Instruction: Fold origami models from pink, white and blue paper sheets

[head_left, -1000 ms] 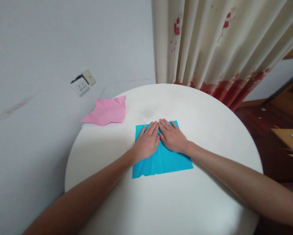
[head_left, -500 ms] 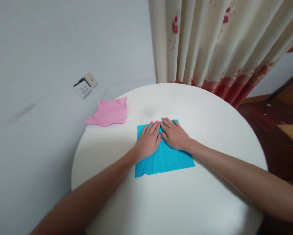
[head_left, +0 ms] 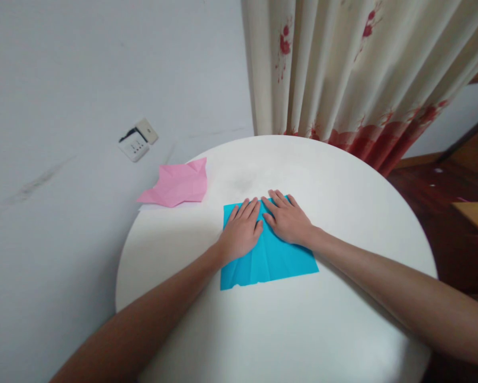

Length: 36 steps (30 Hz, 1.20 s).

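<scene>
A creased sheet of blue paper (head_left: 273, 258) lies flat on the white round table (head_left: 263, 330). My left hand (head_left: 241, 231) rests palm down on its left half, fingers stretched toward the far edge. On the right half, my right hand (head_left: 289, 219) is also laid flat, with its fingers spread and the tips reaching the paper's far edge. A narrow strip of blue shows between the two hands. Small nicks mark the sheet's near edge.
Crumpled pink paper (head_left: 179, 183) lies at the table's far left edge by the wall. A socket plate (head_left: 134, 146) sits on that wall. Behind the table hangs a cream and red curtain (head_left: 322, 69). A wooden surface (head_left: 476, 215) stands at the right.
My right hand has shifted slightly to the right, its fingers spreading and leaving a wider gap to my left hand. My left hand and the blue paper stay in place.
</scene>
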Available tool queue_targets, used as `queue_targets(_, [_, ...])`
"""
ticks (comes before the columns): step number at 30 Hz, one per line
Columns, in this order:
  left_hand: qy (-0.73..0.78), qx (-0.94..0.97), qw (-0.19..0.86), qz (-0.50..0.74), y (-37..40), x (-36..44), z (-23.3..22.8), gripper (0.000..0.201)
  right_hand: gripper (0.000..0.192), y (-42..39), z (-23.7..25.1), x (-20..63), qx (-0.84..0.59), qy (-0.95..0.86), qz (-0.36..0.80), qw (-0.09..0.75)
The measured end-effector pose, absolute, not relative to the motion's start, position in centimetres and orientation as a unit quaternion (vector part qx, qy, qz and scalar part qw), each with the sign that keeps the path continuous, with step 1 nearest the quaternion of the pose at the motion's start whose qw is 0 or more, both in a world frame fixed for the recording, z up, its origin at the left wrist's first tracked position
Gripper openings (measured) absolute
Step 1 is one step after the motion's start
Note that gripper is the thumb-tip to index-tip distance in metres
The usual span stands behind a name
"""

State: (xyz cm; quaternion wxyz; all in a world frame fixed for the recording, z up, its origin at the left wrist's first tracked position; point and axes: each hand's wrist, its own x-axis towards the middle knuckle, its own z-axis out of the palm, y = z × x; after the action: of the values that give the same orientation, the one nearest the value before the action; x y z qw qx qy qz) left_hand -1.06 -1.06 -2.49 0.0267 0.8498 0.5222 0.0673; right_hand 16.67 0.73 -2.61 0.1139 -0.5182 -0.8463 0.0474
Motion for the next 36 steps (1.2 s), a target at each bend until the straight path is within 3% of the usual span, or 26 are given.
queue_targets(16, [0.523,0.85,0.025,0.062,-0.9,-1.1,-2.5,0.055,0.057,0.2,-2.4,16.7,-0.513,-0.849,-0.008,0.125])
queue_targets(36, [0.523,0.849,0.04,0.06,-0.9,-1.2,-2.3,0.055,0.058,0.2,-2.8,16.4,-0.461,-0.876,0.049,0.132])
